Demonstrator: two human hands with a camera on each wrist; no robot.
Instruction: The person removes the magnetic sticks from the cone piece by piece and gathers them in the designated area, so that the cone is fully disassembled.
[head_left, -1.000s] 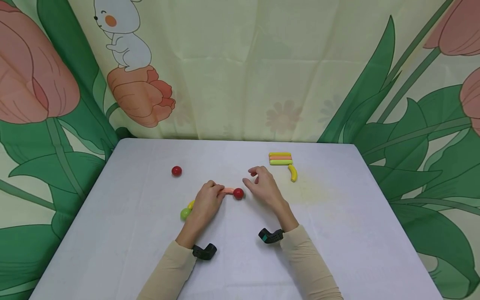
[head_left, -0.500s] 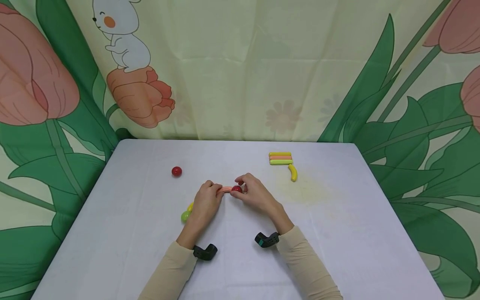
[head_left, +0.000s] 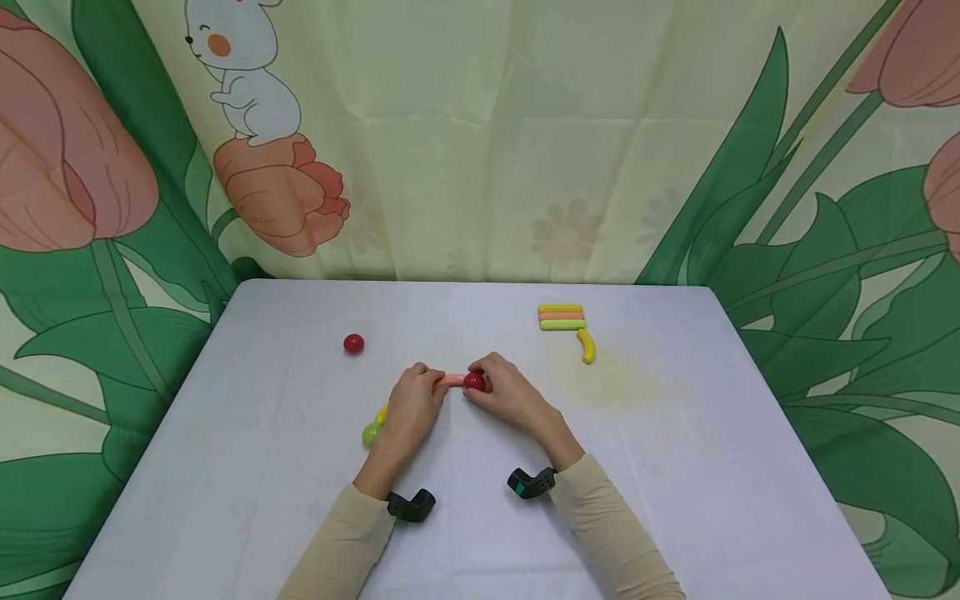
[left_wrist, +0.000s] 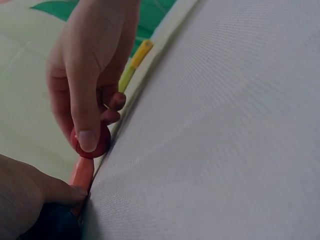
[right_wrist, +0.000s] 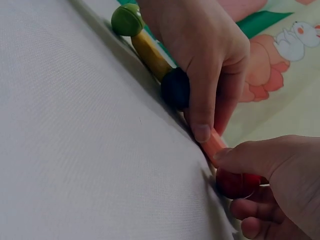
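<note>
Red ball (head_left: 473,382) touches the pink stick (head_left: 454,380), inward from the far edge of the table (head_left: 712,500). Right hand (head_left: 516,398) pinches the ball; left hand (head_left: 412,408) pinches the stick. Hold the stick still; align the ball squarely before releasing.

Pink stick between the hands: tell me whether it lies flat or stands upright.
Lying flat: the head view shows the pink stick sideways along the white table, left hand pinching one end, red ball at the other.
</note>
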